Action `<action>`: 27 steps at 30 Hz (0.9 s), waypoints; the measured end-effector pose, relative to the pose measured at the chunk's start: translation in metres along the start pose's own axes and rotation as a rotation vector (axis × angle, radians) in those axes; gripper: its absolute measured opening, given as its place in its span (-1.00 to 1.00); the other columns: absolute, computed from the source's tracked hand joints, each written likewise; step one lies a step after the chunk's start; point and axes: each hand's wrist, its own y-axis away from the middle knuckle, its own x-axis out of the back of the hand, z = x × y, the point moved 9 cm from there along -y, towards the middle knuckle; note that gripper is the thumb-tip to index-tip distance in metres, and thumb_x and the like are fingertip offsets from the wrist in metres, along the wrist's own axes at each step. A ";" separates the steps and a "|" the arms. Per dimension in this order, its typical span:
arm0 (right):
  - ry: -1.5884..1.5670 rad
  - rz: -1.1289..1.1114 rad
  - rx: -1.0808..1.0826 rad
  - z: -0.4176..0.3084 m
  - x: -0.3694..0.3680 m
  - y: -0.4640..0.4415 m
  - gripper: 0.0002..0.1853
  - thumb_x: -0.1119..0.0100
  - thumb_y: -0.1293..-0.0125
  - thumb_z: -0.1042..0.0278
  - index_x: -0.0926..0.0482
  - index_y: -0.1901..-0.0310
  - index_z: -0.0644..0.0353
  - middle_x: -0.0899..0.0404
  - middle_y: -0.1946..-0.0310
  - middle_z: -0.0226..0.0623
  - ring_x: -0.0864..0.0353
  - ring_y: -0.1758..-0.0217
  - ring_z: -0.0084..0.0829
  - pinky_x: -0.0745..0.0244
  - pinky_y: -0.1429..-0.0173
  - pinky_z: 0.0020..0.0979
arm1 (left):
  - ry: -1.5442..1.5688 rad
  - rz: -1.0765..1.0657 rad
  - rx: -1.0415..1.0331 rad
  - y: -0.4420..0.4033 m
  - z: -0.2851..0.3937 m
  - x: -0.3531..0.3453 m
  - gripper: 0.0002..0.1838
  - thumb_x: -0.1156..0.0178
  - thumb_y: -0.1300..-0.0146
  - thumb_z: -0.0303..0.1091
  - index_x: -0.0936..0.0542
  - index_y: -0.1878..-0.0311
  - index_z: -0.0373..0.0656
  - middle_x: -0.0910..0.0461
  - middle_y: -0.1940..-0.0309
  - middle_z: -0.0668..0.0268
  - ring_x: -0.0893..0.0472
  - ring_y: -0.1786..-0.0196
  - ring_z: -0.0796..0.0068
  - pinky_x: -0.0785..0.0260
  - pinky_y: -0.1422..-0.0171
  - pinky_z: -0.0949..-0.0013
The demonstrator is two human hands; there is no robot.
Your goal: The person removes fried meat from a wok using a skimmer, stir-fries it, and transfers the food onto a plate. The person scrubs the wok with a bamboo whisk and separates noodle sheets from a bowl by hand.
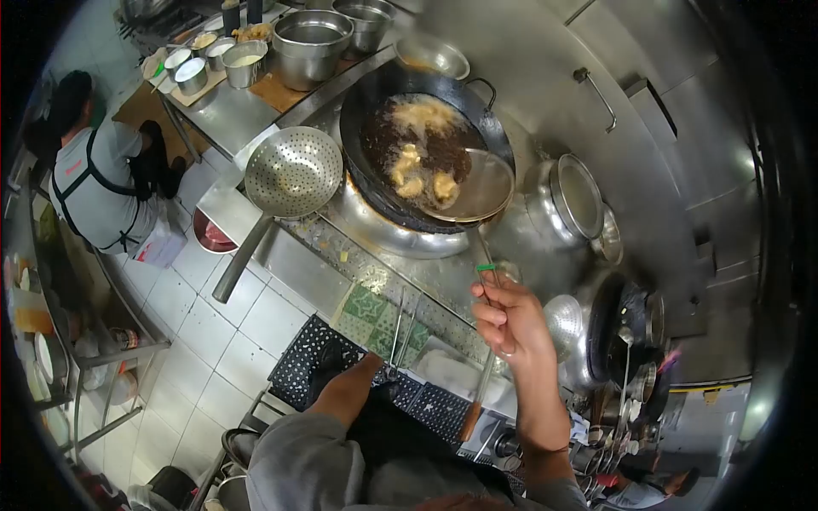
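My right hand (511,315) is closed around the thin handle of a wire mesh skimmer (481,183), just below a green band. The skimmer's round head rests over the right side of a black wok (358,145) of dark, bubbling oil. Golden pieces of food (407,166) float beside the mesh, with a pale frothy patch behind them. My left hand (371,364) is low at the front, near the lower end of metal tongs (406,328). Its fingers do not show clearly, so its hold cannot be made out.
A perforated ladle (294,173) lies left of the wok, its handle over the counter edge. Steel pots (312,51) and small containers (191,77) stand at back left. Another person (102,175) is low at the left. A second wok (626,328) sits at right.
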 end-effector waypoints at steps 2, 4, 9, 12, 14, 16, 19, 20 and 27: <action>-0.165 -0.042 -0.093 0.004 -0.012 -0.002 -0.75 0.18 -0.42 0.54 -0.30 -0.09 0.27 -0.35 0.27 -0.30 -0.14 0.67 -0.69 -0.01 0.77 -0.66 | -0.001 -0.003 -0.013 -0.002 0.001 0.003 -0.70 -0.08 -0.19 0.00 -0.64 0.15 0.11 -0.63 0.26 0.19 -0.62 0.43 0.29 -0.52 0.17 0.02; -0.278 -0.135 -0.180 0.008 -0.018 -0.020 -0.79 0.18 -0.42 0.55 -0.34 -0.04 0.27 -0.37 0.28 -0.30 -0.18 0.66 -0.71 -0.06 0.77 -0.65 | -0.002 -0.003 -0.024 -0.002 0.000 0.006 -0.71 -0.09 -0.18 0.00 -0.64 0.15 0.12 -0.64 0.27 0.20 -0.62 0.44 0.28 -0.52 0.18 0.03; -0.361 -0.267 -0.173 0.020 -0.001 -0.091 -0.74 0.19 -0.44 0.53 -0.36 -0.11 0.29 -0.39 0.31 -0.28 -0.20 0.67 -0.72 -0.07 0.79 -0.64 | -0.004 0.012 -0.033 -0.002 -0.002 0.014 -0.72 -0.10 -0.16 -0.01 -0.65 0.17 0.13 -0.65 0.28 0.22 -0.62 0.45 0.27 -0.52 0.20 0.06; -0.375 -0.286 -0.107 0.018 0.007 -0.123 -0.69 0.15 -0.42 0.55 -0.34 -0.16 0.24 -0.41 0.34 -0.30 -0.19 0.69 -0.70 -0.09 0.80 -0.63 | -0.016 0.027 -0.031 -0.003 -0.004 0.019 -0.73 -0.11 -0.15 -0.01 -0.66 0.19 0.13 -0.66 0.29 0.23 -0.62 0.46 0.26 -0.51 0.21 0.08; -0.324 -0.319 -0.058 0.015 0.013 -0.142 -0.69 0.14 -0.41 0.55 -0.35 -0.16 0.22 -0.42 0.35 -0.32 -0.20 0.69 -0.70 -0.09 0.80 -0.63 | -0.016 0.039 -0.027 -0.001 -0.006 0.024 -0.73 -0.12 -0.15 -0.01 -0.67 0.20 0.14 -0.66 0.29 0.24 -0.62 0.47 0.26 -0.51 0.22 0.09; -0.291 -0.347 -0.028 0.011 0.016 -0.151 -0.68 0.12 -0.40 0.54 -0.38 -0.16 0.18 -0.42 0.37 -0.34 -0.20 0.70 -0.70 -0.09 0.81 -0.63 | -0.030 0.053 -0.029 0.003 -0.008 0.028 -0.74 -0.13 -0.14 -0.02 -0.67 0.20 0.14 -0.67 0.29 0.25 -0.62 0.47 0.25 -0.51 0.23 0.10; -0.322 -0.469 -0.025 0.007 0.026 -0.165 -0.66 0.11 -0.39 0.56 -0.39 -0.17 0.18 -0.43 0.38 -0.34 -0.19 0.71 -0.70 -0.10 0.81 -0.64 | -0.056 0.087 -0.007 0.022 -0.021 0.028 -0.74 -0.14 -0.13 -0.02 -0.68 0.22 0.15 -0.68 0.30 0.26 -0.62 0.48 0.24 -0.51 0.24 0.12; -0.343 -0.450 -0.031 0.005 0.026 -0.167 -0.65 0.11 -0.39 0.57 -0.39 -0.18 0.18 -0.42 0.39 -0.35 -0.19 0.72 -0.71 -0.09 0.84 -0.63 | -0.059 0.073 0.028 0.032 -0.029 0.023 -0.74 -0.14 -0.12 -0.02 -0.69 0.22 0.15 -0.68 0.30 0.27 -0.62 0.49 0.24 -0.51 0.24 0.12; -0.171 -0.499 0.020 0.007 0.024 -0.169 -0.61 0.22 -0.41 0.55 -0.35 -0.22 0.03 -0.19 0.71 -0.55 -0.04 0.85 -0.68 0.01 0.88 -0.59 | 0.049 -0.080 0.754 0.202 -0.125 0.005 -0.72 -0.15 -0.13 -0.03 -0.68 0.42 0.00 -0.67 0.32 0.23 -0.65 0.24 0.27 -0.46 0.31 0.19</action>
